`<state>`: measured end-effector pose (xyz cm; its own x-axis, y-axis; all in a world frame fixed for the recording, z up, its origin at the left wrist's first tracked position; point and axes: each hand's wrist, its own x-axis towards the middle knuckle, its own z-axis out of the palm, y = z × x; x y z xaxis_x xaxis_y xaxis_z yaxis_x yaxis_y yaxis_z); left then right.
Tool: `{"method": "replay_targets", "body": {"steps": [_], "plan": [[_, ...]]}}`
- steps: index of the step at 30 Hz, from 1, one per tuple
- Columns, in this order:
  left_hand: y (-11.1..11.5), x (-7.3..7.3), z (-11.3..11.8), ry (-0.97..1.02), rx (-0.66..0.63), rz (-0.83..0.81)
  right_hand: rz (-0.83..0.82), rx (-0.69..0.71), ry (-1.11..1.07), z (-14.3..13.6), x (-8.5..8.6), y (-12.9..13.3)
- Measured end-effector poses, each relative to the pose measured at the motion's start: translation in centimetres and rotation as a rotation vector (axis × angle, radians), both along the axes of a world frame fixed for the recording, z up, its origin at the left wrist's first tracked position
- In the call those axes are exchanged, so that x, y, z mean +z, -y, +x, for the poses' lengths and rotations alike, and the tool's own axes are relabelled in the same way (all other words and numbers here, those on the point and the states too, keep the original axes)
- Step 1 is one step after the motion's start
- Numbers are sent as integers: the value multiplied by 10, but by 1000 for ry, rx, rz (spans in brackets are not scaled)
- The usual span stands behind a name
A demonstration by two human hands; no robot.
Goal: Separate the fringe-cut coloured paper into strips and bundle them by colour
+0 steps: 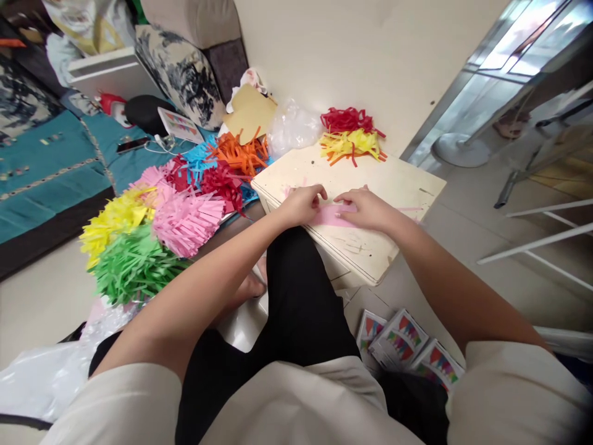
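Observation:
A flat pink paper strip (334, 216) lies on the cream wooden tabletop (356, 247), near its front left edge. My left hand (303, 203) rests at the left end of the strip, its fingers bent and the thumb side toward the other hand. On the right end lies my right hand (365, 207), palm down, with its fingers apart on the paper. Neither hand lifts the strip. Behind them, yellow fringed paper (354, 144) and dark red fringed paper (347, 118) sit at the back of the tabletop.
Left of the table are piles of green (136, 262), yellow (113, 225), pink (188, 219) and orange (241, 154) fringed paper. Clear plastic (294, 128) touches the table's back left. Printed packets (401, 339) lie on the floor below. A white-legged rack stands at the right.

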<state>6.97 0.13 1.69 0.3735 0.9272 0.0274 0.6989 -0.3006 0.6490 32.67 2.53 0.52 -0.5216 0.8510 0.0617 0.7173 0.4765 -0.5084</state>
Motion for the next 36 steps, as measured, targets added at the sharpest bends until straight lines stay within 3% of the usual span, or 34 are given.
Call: {"method": "replay_targets", "body": {"steps": [4, 7, 11, 15, 20, 24, 30, 36], "plan": [[19, 15, -35, 287, -25, -20, -181, 89, -51, -11, 32, 6], [54, 28, -79, 475, 5, -107, -219, 229, -71, -32, 58, 12], [113, 36, -141, 617, 118, -199, -249, 392, -109, -84, 80, 22], [162, 32, -197, 632, 238, -220, -246, 488, -180, -155, 89, 35], [205, 15, -248, 667, 382, -117, -242, 532, -278, -240, 80, 47], [226, -5, -270, 715, 469, -31, -243, 567, -244, -281, 60, 54], [238, -19, -277, 663, 507, -46, -276, 505, -299, -291, 31, 66], [237, -16, -265, 619, 498, -92, -268, 455, -294, -277, 29, 74]]}}
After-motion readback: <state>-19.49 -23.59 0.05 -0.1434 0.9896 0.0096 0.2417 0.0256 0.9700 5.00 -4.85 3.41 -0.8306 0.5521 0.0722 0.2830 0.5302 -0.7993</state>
